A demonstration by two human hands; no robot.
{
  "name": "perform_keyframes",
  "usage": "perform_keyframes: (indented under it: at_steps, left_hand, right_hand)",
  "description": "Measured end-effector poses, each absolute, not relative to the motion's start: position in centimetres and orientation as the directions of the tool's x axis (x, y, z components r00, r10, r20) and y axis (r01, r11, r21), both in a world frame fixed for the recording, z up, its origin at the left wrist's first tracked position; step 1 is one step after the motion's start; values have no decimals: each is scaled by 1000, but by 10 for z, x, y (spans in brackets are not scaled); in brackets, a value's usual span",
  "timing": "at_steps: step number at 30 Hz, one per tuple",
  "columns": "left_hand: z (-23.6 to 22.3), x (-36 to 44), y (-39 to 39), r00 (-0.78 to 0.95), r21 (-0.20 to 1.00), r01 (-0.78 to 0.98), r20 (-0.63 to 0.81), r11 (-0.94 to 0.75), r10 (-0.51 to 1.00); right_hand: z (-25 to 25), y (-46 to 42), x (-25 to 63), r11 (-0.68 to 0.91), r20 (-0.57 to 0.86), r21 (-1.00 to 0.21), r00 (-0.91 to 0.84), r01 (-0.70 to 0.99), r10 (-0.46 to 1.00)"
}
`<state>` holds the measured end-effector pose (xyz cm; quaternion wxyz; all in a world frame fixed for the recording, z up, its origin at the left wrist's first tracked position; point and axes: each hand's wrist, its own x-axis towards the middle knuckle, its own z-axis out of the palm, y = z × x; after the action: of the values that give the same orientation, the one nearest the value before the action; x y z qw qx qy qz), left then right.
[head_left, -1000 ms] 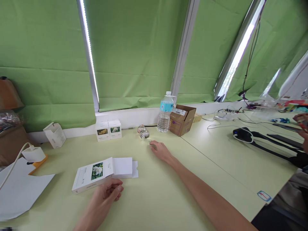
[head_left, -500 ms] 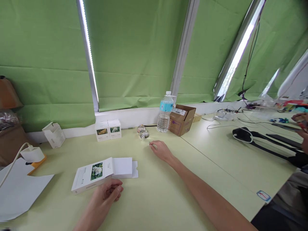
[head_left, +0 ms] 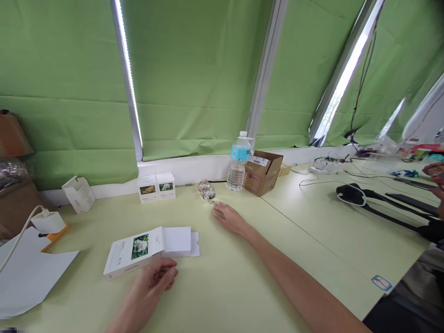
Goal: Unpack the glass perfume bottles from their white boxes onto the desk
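Observation:
My left hand (head_left: 156, 280) rests on the table with its fingers loosely curled in and nothing visible in them. It lies against or right beside the near side of a white box (head_left: 121, 256) with a white-flower picture. From the box's right end a plain white inner tray (head_left: 176, 241) sticks out, with a flap beyond it. My right hand (head_left: 229, 217) is stretched forward, palm down, fingers bent together at the tabletop. Just past its fingertips sit shiny, rounded metallic-looking ornaments (head_left: 208, 193). A tiny bright piece is by the fingertips; too small to name.
Two small white boxes (head_left: 157, 188) stand by the wall, and another white carton (head_left: 79, 195) leans farther left. A water bottle (head_left: 237, 162) and a brown cardboard box (head_left: 262, 173) stand behind my right hand. A charger (head_left: 48, 222), white paper (head_left: 31, 273), and cables surround. Another person's hand (head_left: 436, 173) shows far right.
My right hand has shifted slightly left and forward, and its fingers have lowered toward the tabletop by the ornaments. The left hand and the box stay as they were.

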<state>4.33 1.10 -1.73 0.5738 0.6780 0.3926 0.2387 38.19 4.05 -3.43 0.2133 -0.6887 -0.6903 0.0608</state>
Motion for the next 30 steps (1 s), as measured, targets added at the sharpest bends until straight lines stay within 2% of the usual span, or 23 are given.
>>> perform_keyframes:
  at_steps: [5, 10, 15, 18, 23, 26, 30]
  left_hand:
    - [-16, 45, 11, 575, 964, 263, -118, -46, 810]
    - [-17, 44, 12, 571, 964, 261, -115, -47, 813]
    - [-25, 45, 14, 581, 971, 234, -100, -48, 807]
    - [-26, 45, 12, 570, 979, 197, -69, -54, 819]
    - [-16, 45, 6, 487, 954, 258, 9, -153, 873]
    - [-10, 44, 6, 429, 917, 323, 79, -235, 900]
    - [-10, 42, 8, 415, 887, 352, 136, -297, 900]
  right_hand:
    - [-37, 44, 379, 49, 172, -383, 19, 922, 985]
    - [-35, 44, 376, 41, 194, -421, 45, 906, 980]
    - [-23, 40, 362, 36, 236, -508, 99, 861, 967]
    - [-10, 32, 345, 56, 175, -595, 61, 802, 983]
    - [12, 9, 313, 84, -37, -783, -181, 616, 983]
    - [19, 0, 298, -85, -189, -933, -276, 348, 943]
    - [15, -1, 286, -237, -272, -959, -281, 153, 920]
